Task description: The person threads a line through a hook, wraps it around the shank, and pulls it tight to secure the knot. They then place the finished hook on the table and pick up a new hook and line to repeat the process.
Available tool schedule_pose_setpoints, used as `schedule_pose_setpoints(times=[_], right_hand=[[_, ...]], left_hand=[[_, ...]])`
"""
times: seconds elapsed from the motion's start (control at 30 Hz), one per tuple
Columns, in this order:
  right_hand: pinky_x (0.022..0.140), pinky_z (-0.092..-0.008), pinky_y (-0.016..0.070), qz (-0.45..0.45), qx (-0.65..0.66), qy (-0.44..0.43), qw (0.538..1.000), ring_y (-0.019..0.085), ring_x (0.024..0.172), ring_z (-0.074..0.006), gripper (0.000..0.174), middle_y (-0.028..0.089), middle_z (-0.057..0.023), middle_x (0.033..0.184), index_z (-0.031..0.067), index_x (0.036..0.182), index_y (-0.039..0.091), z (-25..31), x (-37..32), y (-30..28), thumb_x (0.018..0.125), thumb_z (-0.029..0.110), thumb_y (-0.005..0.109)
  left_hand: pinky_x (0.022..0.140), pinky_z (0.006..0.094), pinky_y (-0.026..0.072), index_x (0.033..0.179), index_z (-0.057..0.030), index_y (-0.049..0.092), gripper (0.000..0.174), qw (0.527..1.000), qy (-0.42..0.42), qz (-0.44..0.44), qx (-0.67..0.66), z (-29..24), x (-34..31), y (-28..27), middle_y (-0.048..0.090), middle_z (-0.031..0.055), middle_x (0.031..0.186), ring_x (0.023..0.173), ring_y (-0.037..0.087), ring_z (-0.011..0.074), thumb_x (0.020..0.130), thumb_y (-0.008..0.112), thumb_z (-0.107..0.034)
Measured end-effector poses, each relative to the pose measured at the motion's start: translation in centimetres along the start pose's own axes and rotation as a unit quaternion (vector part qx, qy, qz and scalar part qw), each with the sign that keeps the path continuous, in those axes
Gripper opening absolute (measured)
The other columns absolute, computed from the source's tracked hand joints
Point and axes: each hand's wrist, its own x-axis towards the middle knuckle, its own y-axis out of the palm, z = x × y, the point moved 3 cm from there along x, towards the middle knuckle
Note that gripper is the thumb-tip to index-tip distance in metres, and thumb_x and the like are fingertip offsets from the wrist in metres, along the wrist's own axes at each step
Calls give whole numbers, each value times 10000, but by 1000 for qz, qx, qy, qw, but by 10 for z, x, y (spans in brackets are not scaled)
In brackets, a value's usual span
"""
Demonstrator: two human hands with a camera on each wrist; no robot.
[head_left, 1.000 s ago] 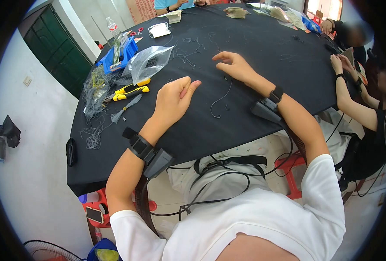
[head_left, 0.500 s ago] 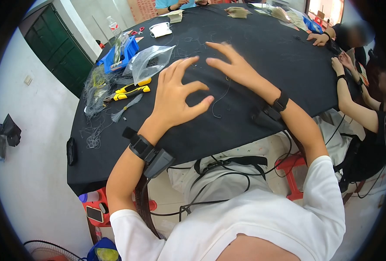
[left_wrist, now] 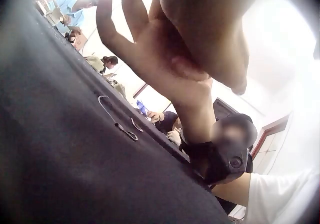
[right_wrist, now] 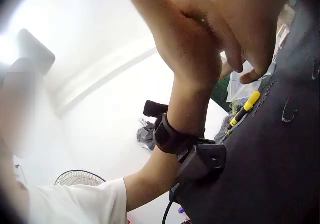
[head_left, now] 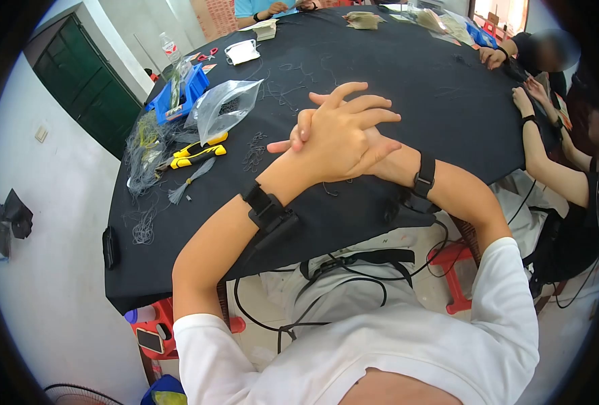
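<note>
Over the black-covered table [head_left: 326, 223], my two bare hands overlap in the head view. On top lies my left hand [head_left: 333, 138], back up, its fingers straight and spread to the right. My right hand [head_left: 388, 156] is under it and mostly hidden; several of its fingertips show past the left hand's outer edge. In the left wrist view some fingers of the right hand [left_wrist: 160, 66] are raised and spread. Neither hand shows any tool. Below them lies a hook with thin line [left_wrist: 112, 115], also in the right wrist view as a hook [right_wrist: 287, 115].
To the left are yellow-and-black pliers [head_left: 199, 157], a tied bundle of grey line [head_left: 190, 182], a clear plastic bag [head_left: 226, 111], a blue tray [head_left: 190, 91] and tangled line [head_left: 141, 152]. Small dark hooks [head_left: 254, 152] lie nearer. Another person's hands [head_left: 525, 94] are at the right edge.
My hands were apart, the left curled and then spreading its fingers. Now they have come together, left over right. The small dark hooks left of them have come into view.
</note>
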Motion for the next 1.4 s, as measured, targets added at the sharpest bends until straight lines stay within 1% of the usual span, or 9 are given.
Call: schedule_pose_setpoints(times=[0.57, 0.63, 0.67, 0.77, 0.8, 0.9, 1.07, 1.17, 1.4], right_hand=[[913, -382, 436, -23, -68, -81, 994, 538, 1086, -212, 462, 543, -93, 1198, 69, 1180, 496, 2, -1, -10, 939, 443, 371], [912, -383, 436, -66, -100, -108, 987, 539, 1086, -214, 464, 543, -95, 1200, 69, 1183, 495, 9, 0, -17, 939, 443, 370], [912, -383, 437, -115, -97, -112, 982, 539, 1086, -215, 465, 543, -96, 1201, 69, 1185, 495, 13, 1, -20, 939, 443, 369], [947, -376, 413, -141, -3, -46, 989, 521, 1117, -257, 531, 527, -170, 1217, 4, 1207, 488, 24, 2, -26, 920, 429, 351], [951, -375, 410, -108, 28, -21, 994, 524, 1113, -263, 547, 535, -176, 1205, -10, 1210, 485, 23, 2, -24, 921, 432, 344], [956, -403, 411, -79, -24, 53, 995, 539, 1092, -316, 544, 550, -220, 1194, -8, 1101, 573, 18, 1, 10, 941, 440, 310], [902, -444, 427, 51, -37, -28, 998, 567, 1005, -349, 436, 627, -204, 925, 14, 786, 626, 10, 8, -5, 906, 364, 396], [891, -440, 436, -53, -9, -58, 997, 588, 952, -347, 419, 598, -138, 734, 53, 585, 540, 10, 3, -3, 900, 300, 418], [870, -424, 443, -61, -63, -79, 993, 590, 934, -315, 369, 600, -135, 795, 44, 728, 583, 10, 2, -5, 901, 301, 384]], left_hand=[[782, 337, 459, 817, -34, 678, 181, 986, -72, -17, -148, 13, -7, -6, 665, 89, 921, 858, 610, 240, 772, 613, -197], [713, 310, 474, 852, -30, 673, 191, 947, -181, -34, -265, 17, -7, -15, 667, 104, 916, 796, 622, 239, 772, 613, -192], [679, 242, 477, 1092, -56, 620, 280, 947, -155, -46, -279, 17, -3, -24, 657, 105, 838, 758, 634, 139, 828, 534, -84], [680, 242, 477, 1255, -108, 523, 424, 929, -285, 94, -216, 7, 3, -52, 612, 54, 626, 634, 625, 128, 831, 522, -98], [647, 264, 477, 1345, -141, 430, 522, 939, -254, 121, -198, 8, 1, -45, 537, 36, 490, 518, 594, 152, 833, 537, -135], [630, 289, 474, 1335, -148, 441, 527, 941, -222, 157, -200, -6, -1, -17, 550, 78, 526, 518, 593, 197, 827, 571, -197], [614, 334, 472, 1294, -130, 474, 440, 960, -141, 186, -154, -6, -6, 3, 558, 134, 597, 554, 594, 251, 866, 523, -219], [606, 361, 471, 1265, -114, 497, 383, 975, -92, 170, -110, 1, -7, 9, 561, 166, 642, 582, 595, 281, 897, 479, -220], [582, 393, 474, 1220, -96, 532, 332, 985, -93, 136, -52, 4, -9, 11, 572, 204, 706, 601, 597, 312, 940, 413, -229]])
